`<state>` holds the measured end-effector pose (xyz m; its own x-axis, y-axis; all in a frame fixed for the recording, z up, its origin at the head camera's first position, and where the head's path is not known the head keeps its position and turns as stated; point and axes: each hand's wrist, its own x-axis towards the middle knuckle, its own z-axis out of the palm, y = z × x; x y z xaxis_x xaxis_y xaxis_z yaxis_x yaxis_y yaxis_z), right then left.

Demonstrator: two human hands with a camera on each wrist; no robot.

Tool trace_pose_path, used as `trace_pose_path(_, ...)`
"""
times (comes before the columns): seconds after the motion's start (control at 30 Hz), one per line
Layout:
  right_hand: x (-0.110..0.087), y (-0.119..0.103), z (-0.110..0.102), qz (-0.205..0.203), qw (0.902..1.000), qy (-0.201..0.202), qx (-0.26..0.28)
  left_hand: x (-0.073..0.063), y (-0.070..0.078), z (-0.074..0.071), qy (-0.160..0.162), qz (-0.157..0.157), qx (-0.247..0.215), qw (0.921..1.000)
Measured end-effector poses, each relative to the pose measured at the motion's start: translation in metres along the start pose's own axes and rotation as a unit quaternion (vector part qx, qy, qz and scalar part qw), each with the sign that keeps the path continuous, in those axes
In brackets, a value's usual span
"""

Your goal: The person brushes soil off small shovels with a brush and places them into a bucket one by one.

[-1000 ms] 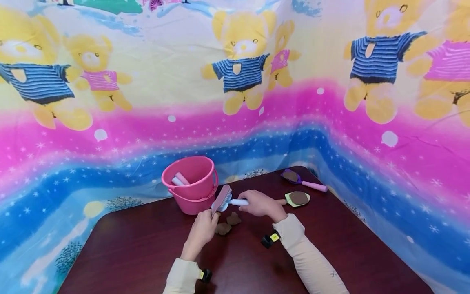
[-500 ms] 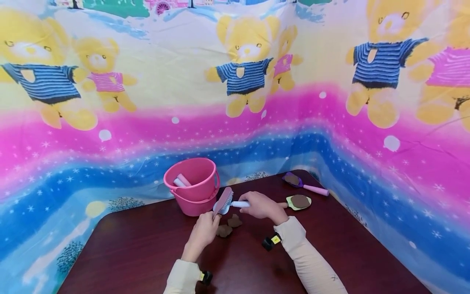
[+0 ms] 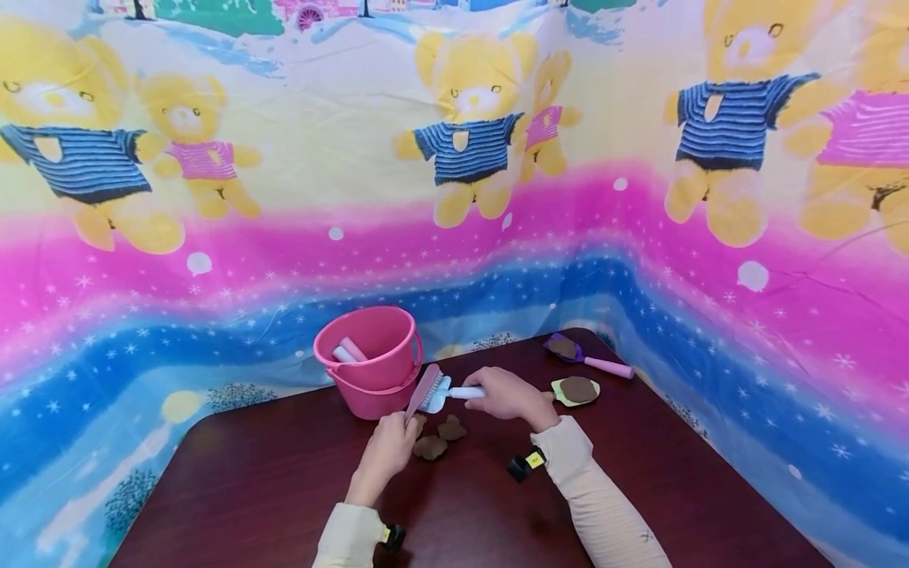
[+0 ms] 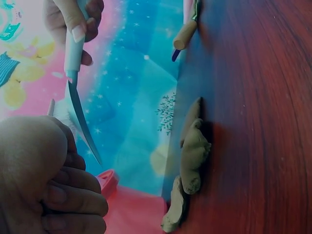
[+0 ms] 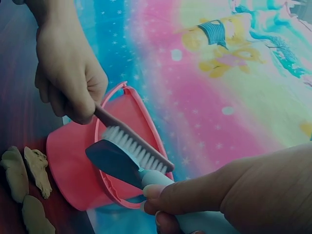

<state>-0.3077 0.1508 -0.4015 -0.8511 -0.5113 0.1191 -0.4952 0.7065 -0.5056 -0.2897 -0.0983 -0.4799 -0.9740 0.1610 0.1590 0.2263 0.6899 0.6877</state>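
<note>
My left hand (image 3: 389,447) grips the handle of a pink brush (image 5: 134,134) with white bristles. In my right hand (image 3: 506,393) is a toy shovel, held by its white handle (image 3: 466,392). Its light blue blade (image 5: 114,158) is raised above the table and tilted, and the bristles lie against it in the right wrist view. Below the two tools, several lumps of brown clay (image 3: 430,448) lie on the dark red table (image 3: 284,481). The left wrist view shows these clay lumps (image 4: 195,156) side by side, with the shovel blade (image 4: 80,119) edge-on.
Just behind the brush stands a pink bucket (image 3: 376,390) with a pink and a white stick-like piece inside. To the right lie a green shovel (image 3: 577,390) and a purple shovel (image 3: 566,348) with a pink handle, each bearing brown clay. A bear-printed cloth (image 3: 319,158) hangs behind the table.
The brush has shifted slightly left across the shovel blade, and more of the blade shows beside the bristles. Both hands keep their grip. The view tilts a little.
</note>
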Motion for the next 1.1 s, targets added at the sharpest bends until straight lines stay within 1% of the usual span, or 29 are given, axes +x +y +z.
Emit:
trace_pose_path(0.07, -0.001, 0.0, -0.002, 0.004, 1.0, -0.002, 0.004, 0.001, -0.002, 0.0, 0.007, 0.0, 0.014, 0.9999)
trace_pose_path(0.2, -0.003, 0.002, -0.006, 0.001, 0.9999, -0.001, 0.014, 0.002, -0.006, 0.0, 0.019, -0.003, 0.035, 0.9992)
trace_pose_path(0.33, -0.003, 0.003, -0.011, -0.004, 0.9998, 0.001, 0.019, 0.003, -0.01, -0.003, 0.032, -0.009, 0.05, 0.9982)
trace_pose_path(0.43, -0.004, 0.004, -0.015, -0.005, 0.9998, 0.001, 0.017, 0.005, -0.013, -0.006, 0.034, -0.011, 0.053, 0.9979)
trace_pose_path(0.53, -0.006, 0.005, -0.017, -0.006, 0.9998, -0.002, 0.02, 0.005, -0.018, -0.008, 0.03, -0.011, 0.048, 0.9983)
trace_pose_path(0.67, -0.006, 0.006, -0.018, -0.011, 0.9996, -0.001, 0.025, 0.004, -0.022, -0.01, 0.032, -0.01, 0.041, 0.9986)
trace_pose_path(0.77, -0.006, 0.006, -0.018, -0.017, 0.9994, 0.002, 0.029, 0.004, -0.022, -0.013, 0.041, -0.005, 0.035, 0.9985)
trace_pose_path(0.93, -0.004, 0.006, -0.016, -0.012, 0.999, 0.003, 0.042, 0.004, -0.018, -0.014, 0.055, 0.01, 0.028, 0.998)
trace_pose_path(1.1, -0.003, 0.004, -0.014, -0.007, 0.9991, 0.002, 0.043, 0.004, -0.009, -0.013, 0.054, 0.016, 0.019, 0.9982)
